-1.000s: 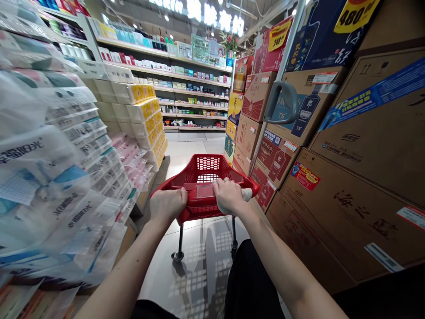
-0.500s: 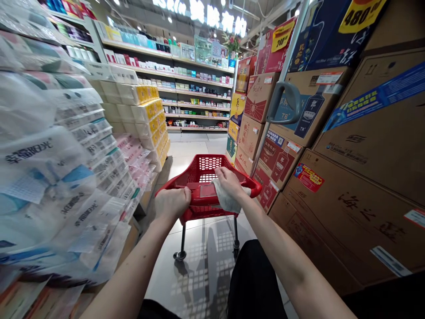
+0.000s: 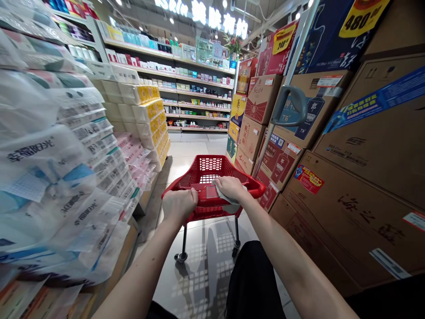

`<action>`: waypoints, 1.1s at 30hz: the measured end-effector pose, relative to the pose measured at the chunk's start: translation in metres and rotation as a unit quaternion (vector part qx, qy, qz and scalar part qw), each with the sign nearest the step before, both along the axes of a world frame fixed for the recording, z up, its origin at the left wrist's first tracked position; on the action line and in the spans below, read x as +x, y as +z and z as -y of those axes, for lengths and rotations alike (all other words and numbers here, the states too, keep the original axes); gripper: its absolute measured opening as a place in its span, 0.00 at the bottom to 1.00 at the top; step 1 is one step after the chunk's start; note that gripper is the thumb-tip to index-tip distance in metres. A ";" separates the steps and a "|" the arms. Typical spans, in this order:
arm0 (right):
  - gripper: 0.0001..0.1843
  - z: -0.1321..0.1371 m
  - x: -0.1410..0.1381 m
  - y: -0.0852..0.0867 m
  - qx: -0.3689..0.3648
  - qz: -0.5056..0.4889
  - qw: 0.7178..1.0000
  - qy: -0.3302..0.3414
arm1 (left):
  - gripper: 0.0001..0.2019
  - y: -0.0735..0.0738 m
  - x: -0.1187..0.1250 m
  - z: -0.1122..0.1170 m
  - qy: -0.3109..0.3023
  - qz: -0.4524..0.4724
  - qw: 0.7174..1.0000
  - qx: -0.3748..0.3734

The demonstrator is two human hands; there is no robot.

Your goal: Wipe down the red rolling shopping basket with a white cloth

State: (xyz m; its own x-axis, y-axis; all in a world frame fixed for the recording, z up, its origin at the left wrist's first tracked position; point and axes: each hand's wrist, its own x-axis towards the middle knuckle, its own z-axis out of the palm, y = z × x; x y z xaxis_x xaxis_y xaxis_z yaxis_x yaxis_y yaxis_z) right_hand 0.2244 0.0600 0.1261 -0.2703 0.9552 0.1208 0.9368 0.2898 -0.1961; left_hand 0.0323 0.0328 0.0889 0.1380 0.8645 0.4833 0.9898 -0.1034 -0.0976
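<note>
Your left hand (image 3: 179, 206) closes around the red cart (image 3: 212, 166) handle; your right hand (image 3: 229, 188) presses a crumpled white cloth (image 3: 229, 207) onto it. Plastic-wrapped tissue (image 3: 49, 177) and cardboard cartons (image 3: 358, 208) edge the narrow tile aisle (image 3: 189, 148).

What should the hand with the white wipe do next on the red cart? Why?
Probably slide the wipe a little along the handle toward the left hand. The right hand is pressing the white wipe onto the red cart's handle, and the stretch between the two hands looks uncovered.
</note>
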 end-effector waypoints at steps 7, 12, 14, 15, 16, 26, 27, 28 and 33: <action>0.27 0.016 -0.028 -0.005 0.120 0.007 0.993 -0.006 | 0.32 0.001 -0.005 0.001 0.002 -0.001 1.000 0.001; 0.28 0.028 -0.035 -0.009 0.191 -0.023 0.979 -0.062 | 0.33 -0.002 -0.010 0.001 0.005 -0.002 1.000 0.006; 0.28 0.026 -0.035 -0.009 0.185 -0.020 0.981 -0.057 | 0.33 -0.002 -0.011 0.001 -0.001 -0.001 1.000 0.004; 0.27 0.025 -0.034 -0.009 0.175 -0.015 0.983 -0.047 | 0.33 -0.002 -0.011 0.002 -0.003 -0.001 1.000 0.005; 0.27 0.023 -0.033 -0.008 0.162 -0.007 0.986 -0.033 | 0.33 -0.001 -0.011 0.002 -0.003 -0.002 1.000 0.006; 0.24 0.016 -0.026 -0.006 0.150 -0.027 0.988 -0.017 | 0.32 0.000 -0.004 0.005 -0.011 0.004 1.000 -0.004; 0.24 0.016 -0.025 -0.006 0.153 -0.036 0.987 -0.023 | 0.32 0.000 -0.004 0.005 -0.010 0.003 1.000 -0.004; 0.24 0.017 -0.025 -0.006 0.158 -0.044 0.986 -0.031 | 0.32 0.000 -0.003 0.004 -0.008 0.004 1.000 -0.004; 0.23 0.029 -0.024 -0.009 0.212 -0.049 0.975 -0.034 | 0.32 0.000 -0.003 0.003 -0.003 0.005 1.000 -0.005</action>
